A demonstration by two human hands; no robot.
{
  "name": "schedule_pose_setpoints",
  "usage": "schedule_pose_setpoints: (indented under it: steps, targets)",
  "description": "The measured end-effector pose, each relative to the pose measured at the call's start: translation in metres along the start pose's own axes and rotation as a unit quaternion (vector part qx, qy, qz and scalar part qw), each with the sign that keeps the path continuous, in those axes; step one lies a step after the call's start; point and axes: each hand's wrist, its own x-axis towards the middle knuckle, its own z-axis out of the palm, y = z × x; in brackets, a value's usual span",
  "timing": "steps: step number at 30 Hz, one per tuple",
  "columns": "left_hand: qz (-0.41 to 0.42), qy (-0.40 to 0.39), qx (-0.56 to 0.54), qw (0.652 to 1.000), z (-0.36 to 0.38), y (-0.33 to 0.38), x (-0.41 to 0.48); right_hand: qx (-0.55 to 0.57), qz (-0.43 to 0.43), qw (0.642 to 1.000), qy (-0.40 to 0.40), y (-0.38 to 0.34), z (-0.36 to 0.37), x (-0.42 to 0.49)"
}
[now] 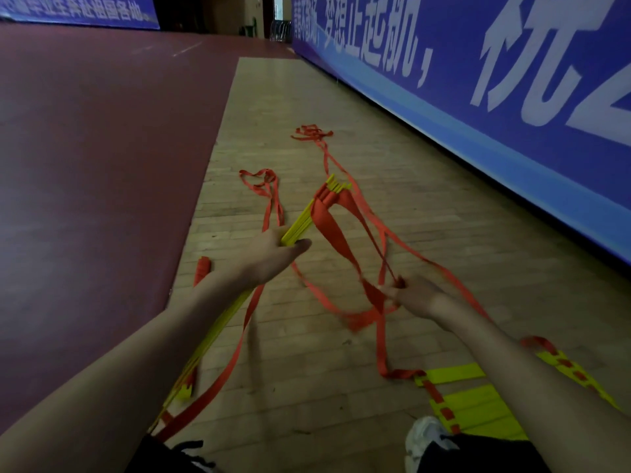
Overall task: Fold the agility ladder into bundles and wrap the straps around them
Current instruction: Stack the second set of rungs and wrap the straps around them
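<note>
a person's left hand (273, 257) grips a bundle of yellow rungs (300, 221) near its middle, fingers curled round the stack and thumb lying along it. the right hand (418, 297) closes on a bunch of orange straps (336, 240), pinching them where several bands cross; motion blur hides the exact lie of the fingers. both bare forearms reach forward and down from the bottom of the frame, the left one running along the bundle, the right one angled inward. the bundle is raised at a slant, its far end pointing away and wrapped in broad orange webbing that stretches back to the right hand. more strap trails in loops over the wooden floor (300, 107), with one tangle (312, 133) lying well ahead. a flat ladder section (478, 404) lies on the floor at lower right, beside a white shoe (423, 435). a blue banner (512, 138) with large white characters lines the wall on the right. maroon flooring (102, 165) covers the hall to the left.
</note>
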Motion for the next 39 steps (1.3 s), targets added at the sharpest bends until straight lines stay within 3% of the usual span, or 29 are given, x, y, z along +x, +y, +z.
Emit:
schedule_pose_setpoints:
  steps: [4,7,10,13,17,21,25,32,39]
  targets:
    - [0.01,-0.003,0.046,0.999,0.01,0.003,0.002,0.128,-0.059,0.99,0.016,-0.015,0.006,0.006]
    - [0.013,-0.031,0.1,0.994,0.024,0.004,0.004,0.375,-0.153,0.914,-0.035,-0.045,0.003,-0.003]
    - [0.019,-0.064,0.148,0.987,0.039,0.004,0.005,0.477,-0.147,0.866,-0.002,-0.06,0.008,0.006]
    - [0.025,-0.079,0.179,0.98,0.047,0.002,0.009,0.458,-0.106,0.88,0.067,-0.06,0.02,0.023]
    - [0.007,-0.093,0.166,0.982,0.052,-0.013,0.026,0.484,-0.066,0.87,0.059,-0.063,0.028,0.047]
    - [-0.02,-0.126,0.045,0.991,0.058,-0.039,0.055,0.449,-0.044,0.886,0.108,-0.062,0.037,0.095]
    - [-0.07,-0.193,-0.051,0.977,0.07,-0.081,0.081,0.4,-0.008,0.902,0.163,-0.052,0.046,0.161]
    - [-0.205,-0.239,-0.071,0.946,0.106,-0.201,0.119,0.363,0.086,0.918,0.137,-0.028,0.102,0.283]
    - [-0.231,-0.241,-0.097,0.938,0.13,-0.3,0.127,0.375,0.164,0.904,0.12,0.008,0.163,0.368]
